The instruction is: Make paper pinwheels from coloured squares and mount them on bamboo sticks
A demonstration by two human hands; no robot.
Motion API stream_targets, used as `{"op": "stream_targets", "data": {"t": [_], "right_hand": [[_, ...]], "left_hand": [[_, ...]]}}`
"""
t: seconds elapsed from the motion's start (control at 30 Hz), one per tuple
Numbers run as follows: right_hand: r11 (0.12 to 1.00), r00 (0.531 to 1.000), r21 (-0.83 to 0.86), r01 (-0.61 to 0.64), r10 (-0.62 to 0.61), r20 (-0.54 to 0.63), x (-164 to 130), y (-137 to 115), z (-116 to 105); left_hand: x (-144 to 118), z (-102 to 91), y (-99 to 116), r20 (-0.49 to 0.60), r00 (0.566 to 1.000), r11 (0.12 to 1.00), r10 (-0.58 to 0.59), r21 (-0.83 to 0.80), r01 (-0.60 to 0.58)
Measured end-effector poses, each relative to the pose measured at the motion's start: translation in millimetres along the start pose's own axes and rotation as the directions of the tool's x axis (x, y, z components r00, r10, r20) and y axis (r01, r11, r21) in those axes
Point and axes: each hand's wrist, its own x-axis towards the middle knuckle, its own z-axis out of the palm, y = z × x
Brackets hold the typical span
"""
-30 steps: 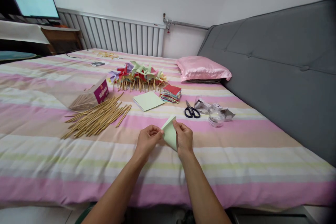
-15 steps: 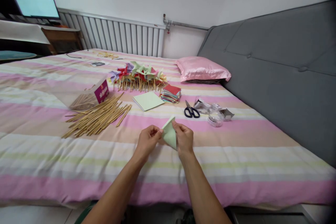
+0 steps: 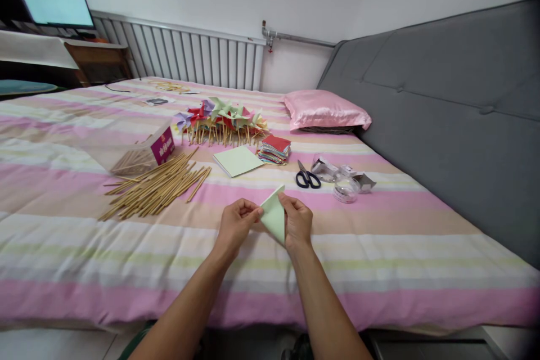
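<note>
A pale green sheet of paper [image 3: 274, 218], folded into a triangle, is held up between both hands above the striped bedspread. My left hand [image 3: 239, 224] pinches its left corner between thumb and fingers. On the other side, my right hand [image 3: 297, 219] grips the right edge, thumb near the top corner. Beyond the hands lies a stack of pale green paper squares [image 3: 238, 161]. Beside it sits a pile of small coloured papers [image 3: 274, 150], red on top. Scissors with dark handles [image 3: 307, 178] rest to the right of these.
Wooden sticks [image 3: 158, 188] are spread at left by a clear plastic box [image 3: 139, 154]. Paper pinwheels on sticks [image 3: 223, 118] lie farther back. Small clear containers [image 3: 346, 188] are at right. A pink pillow [image 3: 324, 109] lies against the grey headboard [image 3: 442, 79].
The folded paper has turned slightly, and its top corner has shifted a little to the right with my right hand. Both hands keep their hold.
</note>
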Motion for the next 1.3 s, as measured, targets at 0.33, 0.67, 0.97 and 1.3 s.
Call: {"op": "stream_targets", "data": {"t": [0.33, 0.67, 0.97, 1.3], "right_hand": [[0.994, 0.998, 0.098, -0.049, 0.053, -0.032, -1.8, -5.4, 2.7], [0.993, 0.999, 0.112, -0.037, 0.041, -0.027, -0.5, -6.1, 0.9], [0.995, 1.0, 0.098, -0.028, 0.027, 0.011, -0.9, -5.9, -1.5], [0.994, 1.0, 0.112, -0.001, 0.0, 0.002, -1.1, -8.2, -0.7]], "left_hand": [[-1.9, 1.0, 2.1, 0.002, 1.0, 0.995, 0.002, -0.097, -0.002], [-1.2, -0.8, 0.9, 0.014, 1.0, 0.995, -0.008, -0.103, 0.01], [-1.8, -1.6, 1.7, -0.002, 1.0, 0.997, 0.0, -0.08, -0.001], [-1.9, -3.1, 6.0, 0.019, 1.0, 0.998, -0.012, -0.055, 0.013]]}}
